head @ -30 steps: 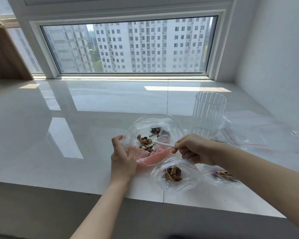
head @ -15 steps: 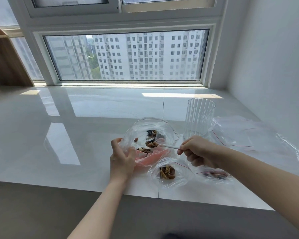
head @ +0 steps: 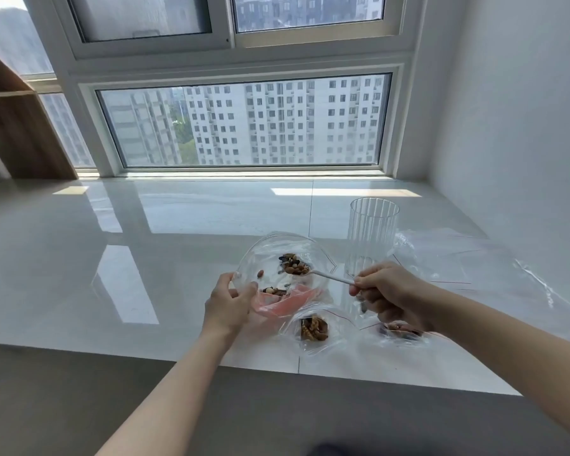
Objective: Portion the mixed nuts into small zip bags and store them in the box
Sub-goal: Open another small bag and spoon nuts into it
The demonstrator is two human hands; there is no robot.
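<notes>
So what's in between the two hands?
In the head view, between the left hand and the right hand lies the open big bag with nuts, and the spoon reaching into it.

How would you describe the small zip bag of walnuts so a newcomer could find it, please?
On the glossy white stone sill below the window, look by its near edge. The small clear zip bag of pale walnuts lies flat between both hands, unlike the large, propped-open clear bag of mixed nuts behind it.

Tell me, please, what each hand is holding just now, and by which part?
Left hand grips the large bag at its near-left edge; right hand pinches the spoon by its handle end.
</notes>
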